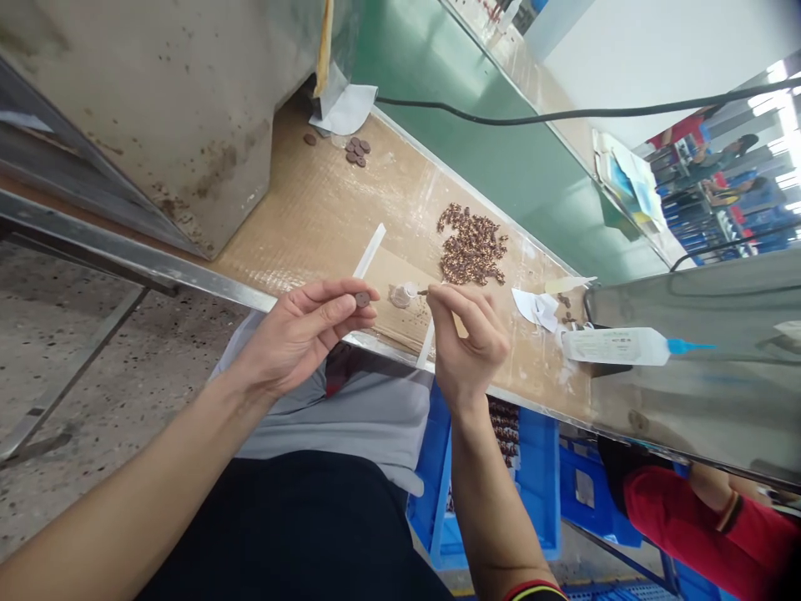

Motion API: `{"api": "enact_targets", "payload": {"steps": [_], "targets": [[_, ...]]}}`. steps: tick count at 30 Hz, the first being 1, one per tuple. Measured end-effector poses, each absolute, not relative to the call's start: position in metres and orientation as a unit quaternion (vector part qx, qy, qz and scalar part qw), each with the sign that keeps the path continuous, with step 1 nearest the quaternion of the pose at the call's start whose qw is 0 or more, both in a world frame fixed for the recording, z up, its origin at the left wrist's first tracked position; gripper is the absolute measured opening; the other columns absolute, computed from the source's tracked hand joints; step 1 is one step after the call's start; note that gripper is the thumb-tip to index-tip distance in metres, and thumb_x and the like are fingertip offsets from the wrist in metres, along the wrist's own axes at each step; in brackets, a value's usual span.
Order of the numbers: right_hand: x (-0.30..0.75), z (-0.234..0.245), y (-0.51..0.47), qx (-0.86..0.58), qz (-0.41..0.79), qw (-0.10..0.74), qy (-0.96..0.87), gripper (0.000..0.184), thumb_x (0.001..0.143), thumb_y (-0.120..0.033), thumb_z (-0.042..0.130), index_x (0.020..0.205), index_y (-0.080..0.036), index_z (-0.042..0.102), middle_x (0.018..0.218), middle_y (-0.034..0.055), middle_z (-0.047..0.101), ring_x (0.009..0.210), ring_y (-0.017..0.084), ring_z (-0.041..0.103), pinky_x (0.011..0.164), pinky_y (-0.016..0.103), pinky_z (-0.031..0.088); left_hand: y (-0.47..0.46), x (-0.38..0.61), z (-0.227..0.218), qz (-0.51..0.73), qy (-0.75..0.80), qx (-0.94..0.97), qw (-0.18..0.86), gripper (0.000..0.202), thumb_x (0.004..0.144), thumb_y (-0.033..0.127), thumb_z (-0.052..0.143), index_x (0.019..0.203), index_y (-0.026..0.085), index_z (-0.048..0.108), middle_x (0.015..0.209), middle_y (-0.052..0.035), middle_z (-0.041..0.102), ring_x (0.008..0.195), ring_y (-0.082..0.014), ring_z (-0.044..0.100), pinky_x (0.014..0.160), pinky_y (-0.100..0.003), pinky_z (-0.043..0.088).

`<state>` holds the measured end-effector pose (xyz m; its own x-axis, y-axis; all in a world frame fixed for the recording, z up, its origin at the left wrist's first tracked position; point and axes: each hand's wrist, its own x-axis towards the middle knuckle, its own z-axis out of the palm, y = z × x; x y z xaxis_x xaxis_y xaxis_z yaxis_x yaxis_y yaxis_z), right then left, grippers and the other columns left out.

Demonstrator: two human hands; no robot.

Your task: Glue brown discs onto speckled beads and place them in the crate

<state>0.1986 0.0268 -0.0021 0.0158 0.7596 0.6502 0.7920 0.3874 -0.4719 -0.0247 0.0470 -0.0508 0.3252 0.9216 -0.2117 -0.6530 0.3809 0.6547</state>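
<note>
Left grip [313,324] snug on flat, round, brown disc [362,299], right grip [476,346] on thin dark piece [423,292]

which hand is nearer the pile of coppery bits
Right: the right hand is just below the pile in view; the left hand is farther off, to its lower left.

At upper left, the metal housing [188,108] is blocking access. Left of centre, the tabletop [313,217] is offering a free lane between the housing and the white strip [370,250]. At centre, a clear dish [404,294] is occupying the gap between the left hand [319,321] and the right hand [469,334]. Right of centre, the copper-coloured pile [472,244] and the bottle [617,345] are obstructing passage.
</note>
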Motion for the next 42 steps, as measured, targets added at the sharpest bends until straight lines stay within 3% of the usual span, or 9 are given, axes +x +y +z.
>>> {"api": "enact_targets", "payload": {"steps": [5,11,16,21,42], "targets": [[0.190,0.005,0.020,-0.551,0.035,0.505,-0.664,0.017,0.111,-0.021,0.077,0.114,-0.035,0.087,0.110,0.0011,0.087,0.106,0.025,0.081,0.101,0.048,0.068,0.043,-0.018,-0.048,0.489,0.247,0.189,0.815,0.019,0.089,0.022,0.101,0.106,0.023,0.094,0.108,-0.0057,0.091,0.092,-0.0156,0.087,0.090,-0.017,0.070],[0.171,0.017,0.004,-0.548,0.220,0.566,-0.575,0.012,0.107,-0.023,0.082,0.114,-0.031,0.088,0.112,0.0016,0.086,0.109,0.023,0.083,0.100,0.042,0.071,0.039,-0.011,-0.044,0.480,0.221,0.179,0.830,0.018,0.094,0.020,0.097,0.111,0.019,0.093,0.115,-0.0076,0.091,0.099,-0.0177,0.088,0.095,-0.020,0.071],[0.166,0.016,0.000,-0.511,0.292,0.592,-0.550,0.019,0.104,-0.017,0.085,0.113,-0.032,0.089,0.111,-0.0006,0.087,0.107,0.021,0.083,0.102,0.040,0.070,0.034,-0.007,-0.042,0.477,0.216,0.158,0.837,0.017,0.091,0.020,0.100,0.107,0.019,0.093,0.109,-0.0063,0.091,0.097,-0.0184,0.088,0.091,-0.021,0.072],[0.167,0.012,-0.001,-0.512,0.316,0.592,-0.536,0.013,0.105,-0.023,0.086,0.114,-0.032,0.088,0.110,0.0001,0.086,0.103,0.022,0.084,0.097,0.039,0.072,0.030,-0.003,-0.039,0.457,0.203,0.141,0.854,0.023,0.085,0.019,0.104,0.104,0.021,0.093,0.105,-0.0041,0.091,0.084,-0.0162,0.087,0.085,-0.023,0.074],[0.164,0.010,-0.007,-0.493,0.393,0.591,-0.504,0.013,0.105,-0.025,0.086,0.114,-0.033,0.089,0.111,0.0009,0.086,0.105,0.022,0.083,0.099,0.040,0.072,0.023,0.006,-0.034,0.487,0.232,0.125,0.832,0.022,0.077,0.024,0.110,0.090,0.021,0.093,0.090,-0.0036,0.090,0.076,-0.0147,0.086,0.078,-0.018,0.072]]}}
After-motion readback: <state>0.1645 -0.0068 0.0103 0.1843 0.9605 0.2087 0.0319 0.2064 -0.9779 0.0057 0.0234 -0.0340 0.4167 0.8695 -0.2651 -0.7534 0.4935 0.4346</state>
